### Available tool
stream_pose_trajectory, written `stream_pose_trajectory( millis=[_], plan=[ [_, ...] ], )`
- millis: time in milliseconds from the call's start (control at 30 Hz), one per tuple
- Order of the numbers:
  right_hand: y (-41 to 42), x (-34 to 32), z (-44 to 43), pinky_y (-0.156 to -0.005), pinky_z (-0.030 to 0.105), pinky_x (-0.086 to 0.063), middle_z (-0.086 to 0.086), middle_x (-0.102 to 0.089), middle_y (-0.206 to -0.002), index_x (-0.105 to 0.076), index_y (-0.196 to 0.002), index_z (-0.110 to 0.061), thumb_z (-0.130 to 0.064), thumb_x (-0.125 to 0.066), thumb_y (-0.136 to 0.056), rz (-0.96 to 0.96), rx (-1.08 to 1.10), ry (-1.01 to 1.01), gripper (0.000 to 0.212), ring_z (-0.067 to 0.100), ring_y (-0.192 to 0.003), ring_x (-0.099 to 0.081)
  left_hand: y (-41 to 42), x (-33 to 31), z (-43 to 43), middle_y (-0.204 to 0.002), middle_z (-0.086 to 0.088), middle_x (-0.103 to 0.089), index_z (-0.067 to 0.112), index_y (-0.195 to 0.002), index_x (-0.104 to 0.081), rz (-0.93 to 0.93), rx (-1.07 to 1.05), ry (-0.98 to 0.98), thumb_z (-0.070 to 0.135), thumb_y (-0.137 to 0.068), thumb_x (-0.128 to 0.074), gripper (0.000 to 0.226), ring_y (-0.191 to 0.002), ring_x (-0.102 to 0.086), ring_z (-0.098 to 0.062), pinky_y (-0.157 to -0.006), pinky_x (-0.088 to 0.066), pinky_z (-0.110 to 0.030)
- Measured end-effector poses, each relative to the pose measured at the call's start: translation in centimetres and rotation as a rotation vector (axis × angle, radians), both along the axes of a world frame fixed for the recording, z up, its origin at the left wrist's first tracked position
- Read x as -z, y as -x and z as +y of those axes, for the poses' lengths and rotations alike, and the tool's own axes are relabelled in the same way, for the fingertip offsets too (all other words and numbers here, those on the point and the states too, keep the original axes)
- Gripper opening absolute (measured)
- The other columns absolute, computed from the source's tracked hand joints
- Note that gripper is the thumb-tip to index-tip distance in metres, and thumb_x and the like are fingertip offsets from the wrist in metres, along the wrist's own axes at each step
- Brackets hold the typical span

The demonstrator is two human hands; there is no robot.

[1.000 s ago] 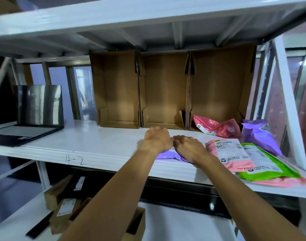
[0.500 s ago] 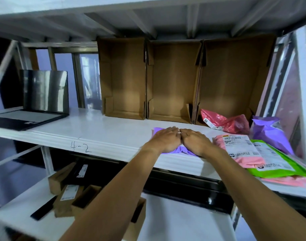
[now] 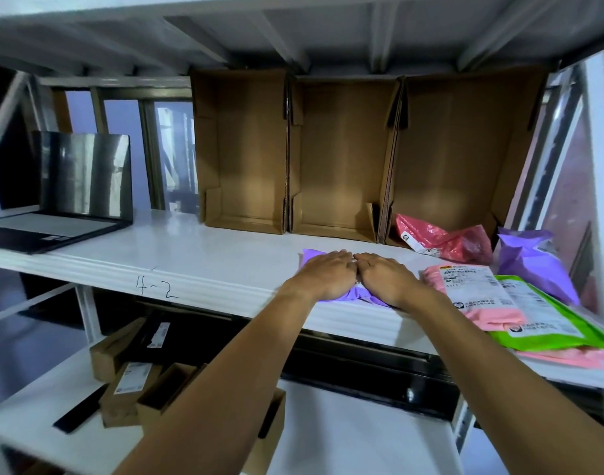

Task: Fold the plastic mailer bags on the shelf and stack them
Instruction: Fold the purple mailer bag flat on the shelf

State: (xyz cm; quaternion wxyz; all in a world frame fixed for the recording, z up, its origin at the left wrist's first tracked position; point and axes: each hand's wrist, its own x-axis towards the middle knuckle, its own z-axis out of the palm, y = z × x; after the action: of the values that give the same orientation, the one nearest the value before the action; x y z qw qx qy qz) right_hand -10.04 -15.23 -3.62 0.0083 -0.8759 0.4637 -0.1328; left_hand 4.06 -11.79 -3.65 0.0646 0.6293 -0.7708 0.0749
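A purple mailer bag (image 3: pixel 309 259) lies flat on the white shelf (image 3: pixel 198 258), mostly covered by my hands. My left hand (image 3: pixel 323 274) and my right hand (image 3: pixel 384 277) press on it side by side with flat fingers, index fingers touching. To the right lie a pink mailer (image 3: pixel 472 296) with a white label, a green mailer (image 3: pixel 547 323) overlapping it, and more pink plastic (image 3: pixel 567 358) under both. A crumpled pink bag (image 3: pixel 444 240) and a puffy purple bag (image 3: pixel 533 262) sit behind them.
Three open cardboard boxes (image 3: pixel 341 156) stand on their sides along the shelf's back. An open laptop (image 3: pixel 64 197) sits at the far left. "4-2" (image 3: pixel 156 286) is written on the shelf's front edge. The lower shelf holds small cardboard boxes (image 3: pixel 132 375).
My hands went from curled fists on the purple mailer to flat fingers pressing it down, and more of the purple bag shows beyond my fingertips. The view moved closer.
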Motion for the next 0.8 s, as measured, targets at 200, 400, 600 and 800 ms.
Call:
stream_pose_trajectory(
  millis=[200, 400, 600, 800],
  plan=[
    [-0.2, -0.2, -0.9, -0.115, 0.039, -0.029, 0.003, -0.042, -0.155, -0.045, -0.145, -0.02, -0.026, -0.024, -0.106, 0.039, -0.032, -0.003, 0.045, 0.024, -0.139, -0.039, -0.5, -0.2, 0.0, -0.158, -0.016, -0.035, 0.002, -0.149, -0.04, 0.015, 0.012, -0.039, 0.018, -0.109, -0.029, 0.045, -0.148, -0.029, -0.027, -0.121, -0.024, -0.039],
    [-0.3, -0.5, -0.1, -0.111, 0.036, -0.034, 0.0, -0.044, -0.153, -0.044, -0.147, -0.03, -0.031, -0.024, -0.106, -0.007, 0.011, -0.035, 0.045, 0.026, -0.135, -0.044, -0.2, -0.1, 0.3, -0.165, -0.015, -0.02, 0.01, -0.157, -0.027, 0.045, -0.069, -0.114, 0.022, -0.105, -0.021, 0.053, -0.153, -0.016, -0.028, -0.123, -0.02, -0.046],
    [-1.2, -1.4, 1.5, -0.096, 0.039, -0.043, 0.009, -0.056, -0.136, -0.056, -0.127, -0.016, -0.029, -0.037, -0.101, 0.101, 0.072, 0.081, 0.035, 0.029, -0.121, -0.053, -0.2, 0.0, 1.1, -0.169, -0.003, 0.002, 0.025, -0.161, -0.005, 0.112, -0.24, -0.188, 0.043, -0.104, -0.014, 0.061, -0.155, 0.005, -0.02, -0.125, 0.0, -0.049],
    [-1.3, -1.6, 2.6, -0.09, 0.039, -0.039, 0.012, -0.054, -0.136, -0.051, -0.128, -0.011, -0.025, -0.037, -0.1, 0.126, 0.074, 0.027, 0.034, 0.032, -0.12, -0.052, -0.1, -0.4, 2.0, -0.169, -0.005, -0.003, 0.025, -0.161, -0.009, 0.079, -0.214, -0.207, 0.042, -0.105, -0.023, 0.06, -0.156, -0.001, -0.024, -0.125, -0.006, -0.048]
  ],
)
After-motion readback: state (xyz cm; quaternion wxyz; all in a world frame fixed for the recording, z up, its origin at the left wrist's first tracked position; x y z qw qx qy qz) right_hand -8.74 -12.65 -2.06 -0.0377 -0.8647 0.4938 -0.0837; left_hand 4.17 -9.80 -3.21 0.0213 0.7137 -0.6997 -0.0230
